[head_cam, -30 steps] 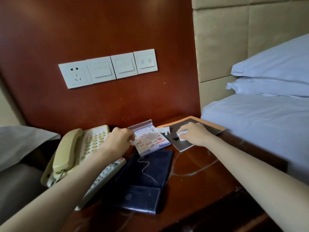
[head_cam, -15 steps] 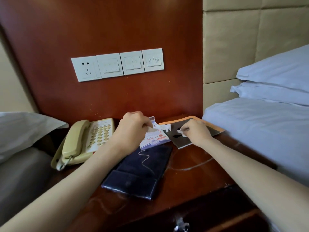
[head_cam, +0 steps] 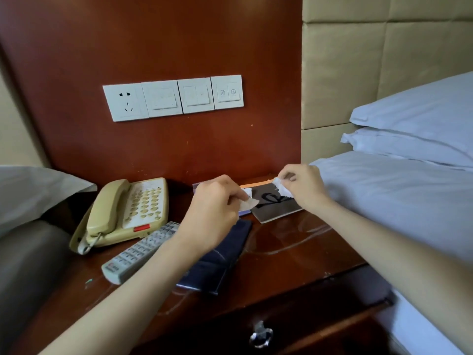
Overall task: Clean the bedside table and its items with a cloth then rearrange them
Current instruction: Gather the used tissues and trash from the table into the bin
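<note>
We take the telephone (head_cam: 128, 213) as our landmark on the bedside table (head_cam: 294, 257). Our two hands are apart, lifted a little above the table, off to the right of the telephone. Our left hand (head_cam: 215, 213) pinches a small white piece (head_cam: 247, 202), and our right hand (head_cam: 300, 187) pinches another crumpled white piece (head_cam: 281, 188). We think this is the cloth, or maybe a tissue, but it is too small to tell, and we cannot tell if the two pieces are joined. To do this step well, we think we should open the cloth out flat, so that it wipes a wide strip and not a thin line. The shiny brown table top shows pale curved streaks to the right of the telephone, so slow, firm strokes would help there. The telephone is cream plastic with round buttons. A long grey remote (head_cam: 140, 252) lies just in front of it, touching or nearly so. A dark blue folder (head_cam: 220, 262) lies flat beyond the remote, and a thin grey booklet (head_cam: 276, 206) with an orange edge sits farthest right, near the bed (head_cam: 396, 201).
</note>
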A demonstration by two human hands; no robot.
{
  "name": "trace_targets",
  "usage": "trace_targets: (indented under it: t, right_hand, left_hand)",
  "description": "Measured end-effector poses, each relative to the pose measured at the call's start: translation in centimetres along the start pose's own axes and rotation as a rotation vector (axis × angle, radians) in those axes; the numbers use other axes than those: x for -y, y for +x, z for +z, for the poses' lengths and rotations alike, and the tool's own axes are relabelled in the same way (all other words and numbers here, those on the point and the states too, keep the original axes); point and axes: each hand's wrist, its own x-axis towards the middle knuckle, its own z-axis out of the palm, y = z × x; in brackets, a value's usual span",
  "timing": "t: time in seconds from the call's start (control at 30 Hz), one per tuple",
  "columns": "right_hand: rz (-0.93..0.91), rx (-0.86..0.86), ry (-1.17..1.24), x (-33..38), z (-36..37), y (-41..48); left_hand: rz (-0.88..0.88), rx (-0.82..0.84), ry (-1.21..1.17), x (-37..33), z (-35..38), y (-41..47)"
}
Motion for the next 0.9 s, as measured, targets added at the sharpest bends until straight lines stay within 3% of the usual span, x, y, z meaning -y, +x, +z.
trace_targets:
  t: [0.23,0.37,0.6,0.9]
  right_hand:
    - [0.006,-0.182,0.27,-0.6,-5.1,-5.6]
    - [0.082,-0.247,0.362,-3.1,-7.1,-9.1]
    - [0.216,-0.448,0.556,-5.6,-10.0,-15.1]
    - [0.334,-0.46,0.344,-10.4,-11.1,-21.9]
  left_hand:
    - [0.098,-0.069,-0.2,-5.1,3.4,-1.2]
    - [0.132,-0.048,-0.186,-7.2,5.6,-2.1]
    - [0.129,-0.037,-0.383,-10.5,9.1,-5.3]
    - [0.072,0.166,-0.478,-12.6,14.3,-9.7]
